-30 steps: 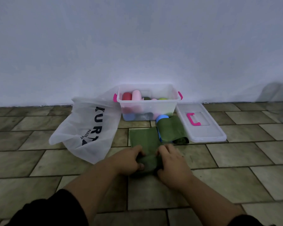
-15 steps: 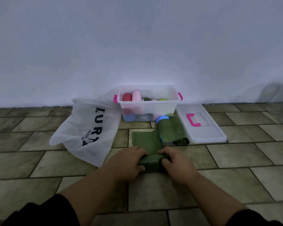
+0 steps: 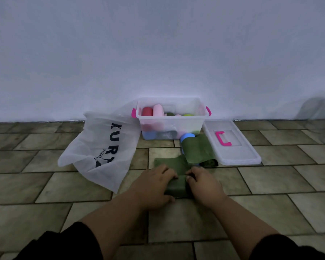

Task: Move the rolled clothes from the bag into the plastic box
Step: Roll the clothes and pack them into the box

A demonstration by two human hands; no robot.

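The green cloth (image 3: 176, 187) lies on the tiled floor (image 3: 270, 184) just in front of the person, with its near end rolled up. The long axis of the roll runs left to right, and the flat part points away, toward the box (image 3: 172, 126). The left hand (image 3: 155, 184) and the right hand (image 3: 203, 184) both curl their fingers over the roll and grip it. The box stands against the wall (image 3: 158, 53). The bag (image 3: 101, 149) lies to its left and the lid (image 3: 233, 156) to its right. There is open floor on both sides of the arms.
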